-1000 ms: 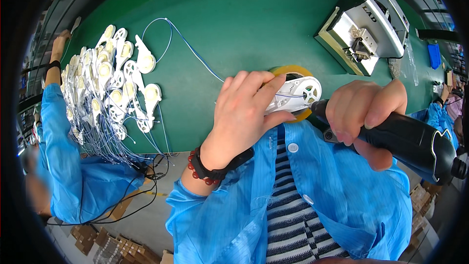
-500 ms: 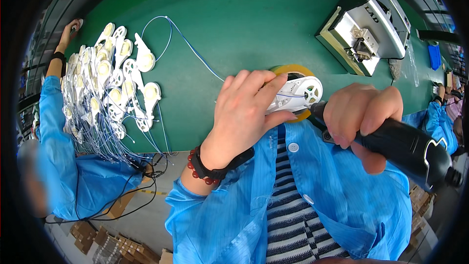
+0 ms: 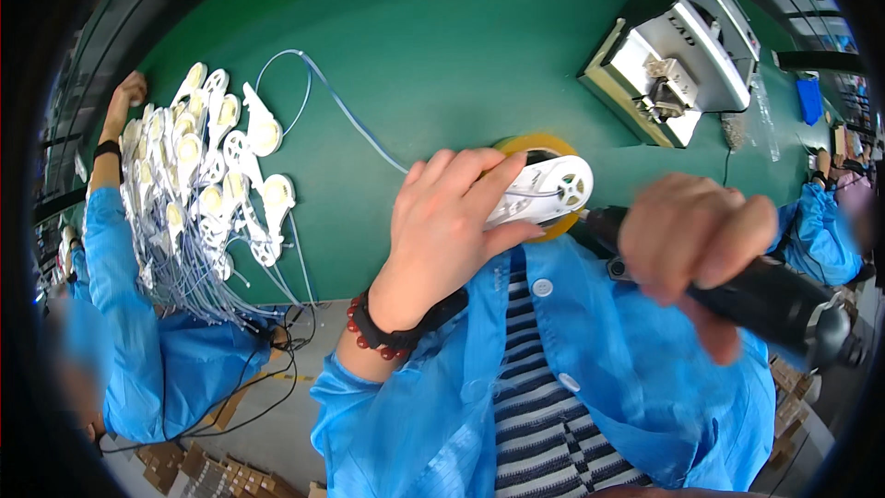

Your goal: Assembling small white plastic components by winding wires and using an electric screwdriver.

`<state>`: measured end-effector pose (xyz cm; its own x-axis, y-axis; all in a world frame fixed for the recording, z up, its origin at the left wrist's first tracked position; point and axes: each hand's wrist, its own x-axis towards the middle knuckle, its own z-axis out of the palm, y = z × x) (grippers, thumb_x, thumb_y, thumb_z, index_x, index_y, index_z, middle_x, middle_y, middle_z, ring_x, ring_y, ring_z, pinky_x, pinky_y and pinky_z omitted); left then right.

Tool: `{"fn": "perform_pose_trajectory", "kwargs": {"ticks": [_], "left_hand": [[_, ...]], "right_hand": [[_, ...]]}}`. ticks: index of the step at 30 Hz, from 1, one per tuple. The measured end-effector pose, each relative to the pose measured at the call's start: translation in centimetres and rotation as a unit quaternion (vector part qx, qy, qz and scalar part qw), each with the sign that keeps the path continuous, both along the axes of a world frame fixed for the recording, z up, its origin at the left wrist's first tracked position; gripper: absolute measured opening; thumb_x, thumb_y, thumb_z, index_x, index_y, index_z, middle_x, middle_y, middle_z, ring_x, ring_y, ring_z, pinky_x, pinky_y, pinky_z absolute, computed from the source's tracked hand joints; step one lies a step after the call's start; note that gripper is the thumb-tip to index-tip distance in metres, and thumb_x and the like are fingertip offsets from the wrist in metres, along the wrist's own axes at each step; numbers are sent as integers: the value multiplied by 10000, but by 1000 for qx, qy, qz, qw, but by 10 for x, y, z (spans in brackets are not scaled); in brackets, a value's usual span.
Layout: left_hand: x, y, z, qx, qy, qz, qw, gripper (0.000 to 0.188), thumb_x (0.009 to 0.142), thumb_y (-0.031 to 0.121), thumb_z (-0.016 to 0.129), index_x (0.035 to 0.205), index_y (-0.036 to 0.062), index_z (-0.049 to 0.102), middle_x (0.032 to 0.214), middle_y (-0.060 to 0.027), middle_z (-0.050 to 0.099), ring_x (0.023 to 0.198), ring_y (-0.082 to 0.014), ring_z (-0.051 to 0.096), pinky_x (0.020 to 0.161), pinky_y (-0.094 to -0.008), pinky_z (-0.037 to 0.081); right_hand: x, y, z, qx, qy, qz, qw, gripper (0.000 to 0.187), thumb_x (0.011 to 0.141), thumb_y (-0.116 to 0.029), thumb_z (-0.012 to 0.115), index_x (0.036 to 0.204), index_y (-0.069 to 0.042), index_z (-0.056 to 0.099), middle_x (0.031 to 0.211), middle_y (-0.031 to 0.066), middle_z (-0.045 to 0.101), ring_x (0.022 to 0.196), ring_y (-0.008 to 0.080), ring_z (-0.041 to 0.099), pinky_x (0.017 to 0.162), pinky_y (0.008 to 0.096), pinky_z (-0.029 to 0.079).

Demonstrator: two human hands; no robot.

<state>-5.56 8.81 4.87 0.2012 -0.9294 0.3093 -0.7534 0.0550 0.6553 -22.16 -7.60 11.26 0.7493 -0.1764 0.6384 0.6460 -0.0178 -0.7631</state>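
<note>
My left hand [image 3: 447, 231] is closed on a white plastic housing [image 3: 573, 181] with a spoked round end, holding it over a roll of yellow tape [image 3: 536, 142] at the table's near edge. From under this hand a pale blue cable [image 3: 343, 112] loops away to the left. In my right hand [image 3: 684, 238], smeared by motion, is a black electric screwdriver [image 3: 770, 306]. Its tip points left, close by the housing's round end. Whether the tip touches the housing or tape roll is hard to make out.
A heap of similar white housings [image 3: 189, 152] with trailing cables lies on the green table [image 3: 424, 46] at left, beside a co-worker's arm [image 3: 109, 166]. At the back right stands a black-and-white box-shaped machine [image 3: 678, 55]. Black cords [image 3: 293, 350] hang below the left edge.
My right hand and the screwdriver have shifted slightly, and the thin metal tip now shows beside the round end. The left hand keeps its hold. The whole view has moved a little.
</note>
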Motion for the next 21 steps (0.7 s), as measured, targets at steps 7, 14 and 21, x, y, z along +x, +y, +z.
{"fn": "perform_pose_trajectory", "kwargs": {"ticks": [7,14,21], "left_hand": [[1,3,5,34,-2,1,999,650,600,327,871,1169,66,699,1062,-41,662,918,-255,618,788,-373,493],[2,-1,3,33,-3,-3,999,647,609,362,866,1156,59,701,1056,-50,666,912,-256,623,785,-375,494],[2,-3,3,27,3,-2,1000,639,606,356,868,1145,56,703,1049,-57,670,899,-261,630,780,-380,503]], "right_hand": [[-29,-49,13,25,-8,-230,973,496,934,-525,660,1129,-103,486,789,38,585,615,163,530,603,335,442],[-25,-60,2,30,9,-336,941,407,986,-398,619,1142,-54,469,752,93,566,626,187,533,610,364,471],[-24,-65,-9,24,13,-356,934,363,996,-339,612,1131,-33,472,733,110,582,622,194,549,607,369,485]]}}
